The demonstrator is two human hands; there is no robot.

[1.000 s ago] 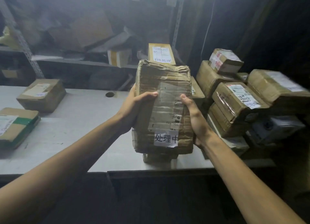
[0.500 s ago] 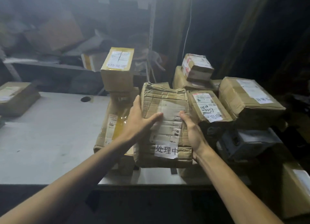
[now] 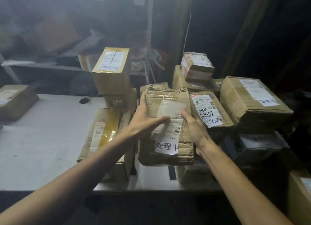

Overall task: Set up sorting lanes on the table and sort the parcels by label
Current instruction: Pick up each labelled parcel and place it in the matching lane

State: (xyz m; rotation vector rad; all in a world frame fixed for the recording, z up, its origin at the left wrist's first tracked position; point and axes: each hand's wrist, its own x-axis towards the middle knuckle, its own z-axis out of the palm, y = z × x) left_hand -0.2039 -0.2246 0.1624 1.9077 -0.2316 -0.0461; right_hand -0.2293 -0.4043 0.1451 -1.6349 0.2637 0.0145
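The person holds one parcel [image 3: 168, 157] up between both hands, its face tipped toward them, above the right end of the table [image 3: 42, 140] and in front of the heap of boxes. The left hand [image 3: 148, 122] clasps the left edge with the thumb laid across the front. The right hand [image 3: 195, 128] clasps the right edge, with most of its fingers out of sight behind.

The cardboard is creased and dented all over, so I'd guess it is soft and will give under pressure rather than hold its shape. The clear tape across the top looks slick. It seems light enough for a side hold, but I'd take it by the two long edges as now, or put a palm underneath, and keep off the paper label [image 3: 166, 147].

I can't see the parcel's back or underside, or whether its lower edge rests on the box below. The shelf [image 3: 42, 66] behind sits in haze and its contents are a blur. The right side of the room is nearly black, and a dark item [image 3: 255, 145] there is unreadable. The writing on the small top box [image 3: 196, 66] is too faint to read, and a box at the lower right corner [image 3: 301, 196] is cut off. I can't make out any lane markers on the table.
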